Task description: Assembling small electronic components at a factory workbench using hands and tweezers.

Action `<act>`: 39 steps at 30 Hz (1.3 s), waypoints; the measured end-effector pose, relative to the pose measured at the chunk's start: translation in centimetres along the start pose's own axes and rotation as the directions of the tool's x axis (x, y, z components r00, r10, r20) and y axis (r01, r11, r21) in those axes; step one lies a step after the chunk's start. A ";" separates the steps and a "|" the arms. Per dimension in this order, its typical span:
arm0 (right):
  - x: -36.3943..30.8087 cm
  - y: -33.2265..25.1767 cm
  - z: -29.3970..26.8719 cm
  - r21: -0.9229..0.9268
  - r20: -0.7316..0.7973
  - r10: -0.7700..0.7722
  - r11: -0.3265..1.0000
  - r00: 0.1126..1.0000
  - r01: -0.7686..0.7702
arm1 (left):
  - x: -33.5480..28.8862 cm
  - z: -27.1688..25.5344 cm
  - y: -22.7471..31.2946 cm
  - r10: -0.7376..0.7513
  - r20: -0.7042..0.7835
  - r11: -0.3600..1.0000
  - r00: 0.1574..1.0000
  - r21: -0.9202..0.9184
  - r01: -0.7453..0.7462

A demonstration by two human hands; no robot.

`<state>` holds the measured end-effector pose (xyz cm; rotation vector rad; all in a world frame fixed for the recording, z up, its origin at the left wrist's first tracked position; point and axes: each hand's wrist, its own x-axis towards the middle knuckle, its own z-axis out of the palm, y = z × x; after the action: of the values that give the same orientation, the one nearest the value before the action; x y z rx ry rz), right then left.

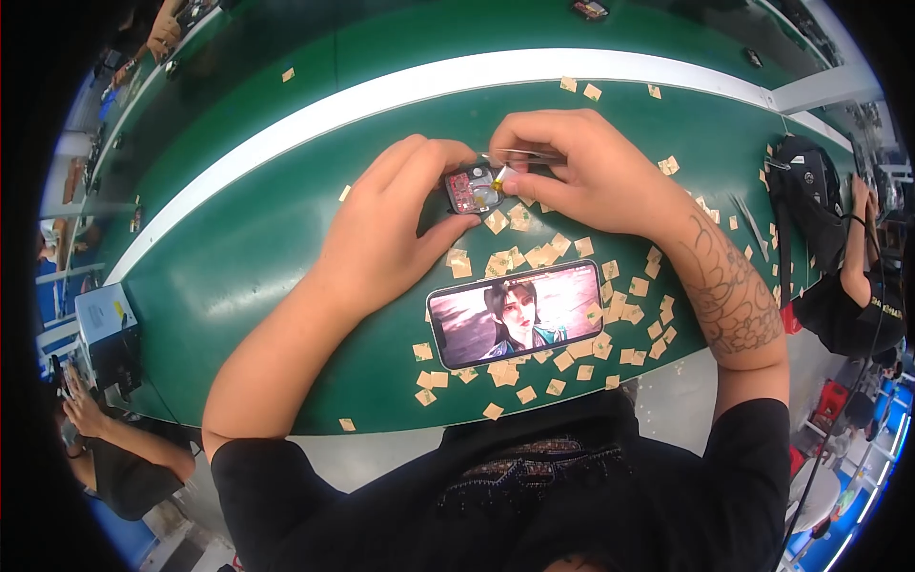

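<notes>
My left hand is closed round the left side of a small dark electronic device casing, its thumb along the lower edge. The casing lies open, showing a red circuit board and pale round parts. At its right side, my right hand is closed on thin metal tweezers. A small white and yellow piece shows by the right thumb and index finger, over the casing; I cannot tell whether it is attached. Many square tan paper pieces lie scattered just below both hands.
A phone playing a video lies nearer me, among more tan squares. Another pair of tweezers and a black bag are at the right. A grey box stands at the left end. A white rail crosses behind; co-workers sit on both sides.
</notes>
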<state>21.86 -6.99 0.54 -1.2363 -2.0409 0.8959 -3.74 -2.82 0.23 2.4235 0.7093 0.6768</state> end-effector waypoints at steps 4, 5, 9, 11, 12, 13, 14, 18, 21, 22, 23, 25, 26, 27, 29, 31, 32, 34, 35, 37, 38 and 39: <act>0.0 0.1 0.2 0.139 0.041 0.114 0.983 0.993 -0.119 | 0.0 0.0 0.0 0.020 0.005 1.000 1.000 0.010 -0.020; -0.1 0.2 0.3 0.150 0.005 0.081 0.985 0.997 -0.081 | 0.0 0.0 0.0 0.058 0.016 0.998 0.998 0.038 -0.059; -0.3 -0.5 -0.4 0.170 0.104 0.175 0.967 0.979 -0.191 | -0.3 0.2 0.0 0.107 0.018 0.992 0.994 0.073 -0.108; -0.4 -0.3 -0.7 0.171 0.102 0.080 0.981 0.992 -0.097 | -0.4 0.1 0.0 0.098 0.036 0.992 0.994 0.072 -0.101; -0.4 -0.2 -0.8 0.176 0.104 0.084 0.979 0.991 -0.101 | -0.2 0.0 0.0 0.121 0.034 0.988 0.992 0.097 -0.124; -0.4 0.0 -1.0 0.201 0.105 0.083 0.974 0.991 -0.102 | -0.1 0.0 0.0 0.144 0.034 0.982 0.989 0.122 -0.147; -0.4 0.1 -1.1 0.229 0.108 0.082 0.968 0.991 -0.105 | -0.1 -0.1 0.0 0.137 0.040 0.983 0.990 0.116 -0.141; -0.4 0.5 -0.5 0.169 0.017 0.057 0.984 0.998 -0.059 | -0.2 0.0 -0.1 0.195 0.020 0.963 0.981 0.186 -0.195; -0.4 -1.1 -0.3 0.006 -0.034 0.084 0.996 0.996 -0.084 | -0.4 0.1 0.0 0.186 0.038 0.955 0.982 0.228 -0.190; -0.2 -1.5 0.1 -0.054 -0.064 0.071 0.996 0.995 -0.074 | -0.4 0.1 0.0 0.197 0.047 0.950 0.979 0.238 -0.203; -0.3 -1.7 0.4 -0.058 -0.058 0.074 0.995 0.996 -0.077 | -0.3 0.2 0.0 0.210 0.052 0.945 0.976 0.245 -0.216; -0.2 -2.0 1.1 -0.111 -0.172 -0.005 0.994 0.985 -0.015 | -0.1 0.1 0.0 0.227 0.043 0.941 0.973 0.247 -0.231; -0.2 -2.2 1.4 -0.115 -0.165 -0.004 0.993 0.986 -0.015 | -0.1 0.0 0.0 0.245 0.041 0.935 0.969 0.255 -0.247; -0.2 -2.4 1.7 -0.129 -0.175 -0.002 0.991 0.985 -0.021 | -0.1 0.0 0.0 0.242 0.034 0.937 0.970 0.253 -0.243; -0.1 -2.3 2.3 -0.166 -0.206 -0.016 0.986 0.978 -0.019 | -0.2 0.1 0.0 0.228 0.031 0.947 0.973 0.225 -0.229; -0.2 -2.4 2.5 -0.145 -0.226 -0.018 0.989 0.974 -0.015 | -0.2 0.0 -0.2 0.223 0.019 0.958 0.975 0.181 -0.222; -0.2 -2.5 2.6 -0.120 -0.251 -0.026 0.993 0.968 -0.005 | -0.1 -0.2 -0.3 0.218 0.013 0.965 0.976 0.144 -0.218; -0.6 -2.6 2.8 -0.095 -0.234 0.007 0.995 0.972 -0.030 | -0.3 -0.1 -0.1 0.185 0.003 0.974 0.983 0.133 -0.184; -0.8 -2.6 2.7 -0.070 -0.218 0.045 0.996 0.975 -0.061 | -0.3 -0.1 0.0 0.155 -0.003 0.981 0.988 0.117 -0.153; -0.7 -2.6 2.6 -0.030 -0.217 0.097 0.994 0.971 -0.106 | -0.1 0.1 -0.2 0.158 -0.017 0.982 0.987 0.105 -0.155; -0.8 -2.7 2.6 0.016 -0.209 0.164 0.986 0.964 -0.164 | -0.2 0.2 -0.2 0.157 -0.025 0.985 0.987 0.080 -0.155; -0.7 -2.6 2.6 0.015 -0.208 0.163 0.986 0.964 -0.164 | -0.3 0.2 -0.4 0.154 -0.028 0.986 0.988 0.076 -0.152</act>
<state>18.79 -9.21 0.93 -1.4530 -1.7962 0.8006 -3.92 -2.80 -0.23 2.5592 0.5744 0.7659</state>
